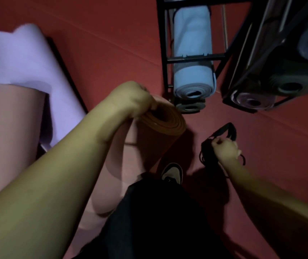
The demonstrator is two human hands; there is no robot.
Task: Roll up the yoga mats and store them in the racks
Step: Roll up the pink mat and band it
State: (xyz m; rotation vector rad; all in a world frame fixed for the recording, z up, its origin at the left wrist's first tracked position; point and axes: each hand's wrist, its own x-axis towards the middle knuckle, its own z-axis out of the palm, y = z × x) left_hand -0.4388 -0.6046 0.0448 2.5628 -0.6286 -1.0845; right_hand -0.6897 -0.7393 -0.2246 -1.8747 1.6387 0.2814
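Rolled pink mat, held upright before the racks.
Left hand [130, 99] grips the pink mat [160, 128] at its top rim, fingers hidden inside the roll; right hand [225, 147] fists a black strap [226, 130], blurred; blue mat [193, 53] racked in black rack [196, 57], cut off above.

A rolled pink yoga mat [160, 126] stands upright near the centre, its spiral end facing up. A lilac mat [18, 58] and another pink mat [9, 128] lie on the left. On the far right, two black racks [192, 57] hold rolled mats: blue [192, 53], purple [252, 101], grey [289, 85].
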